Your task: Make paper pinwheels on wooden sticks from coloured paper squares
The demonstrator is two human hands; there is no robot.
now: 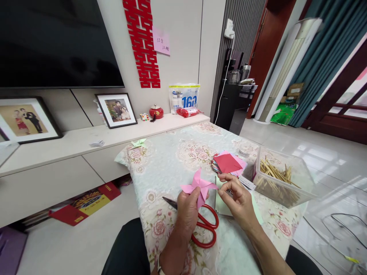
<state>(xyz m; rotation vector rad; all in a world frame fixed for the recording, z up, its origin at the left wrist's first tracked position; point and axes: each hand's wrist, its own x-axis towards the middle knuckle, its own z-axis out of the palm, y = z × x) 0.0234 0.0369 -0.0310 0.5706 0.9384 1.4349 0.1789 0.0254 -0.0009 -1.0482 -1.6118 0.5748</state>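
Observation:
My left hand point(187, 212) is closed around a pink folded paper pinwheel point(199, 185) and holds it above the floral tablecloth point(169, 164). My right hand point(236, 196) is just to the right of it, fingers curled in a pinch near the pinwheel's right tip; what it pinches, if anything, is too small to see. Red-handled scissors point(206, 229) lie on the cloth under my left hand. A stack of coloured paper squares point(228, 163), red on top, lies just beyond my right hand.
A clear plastic box of wooden sticks point(279, 179) stands at the table's right edge. A small green paper shape point(139, 143) lies at the far corner. Behind are a low cabinet with framed photos point(116, 110), a red pot point(156, 111) and a television point(54, 42).

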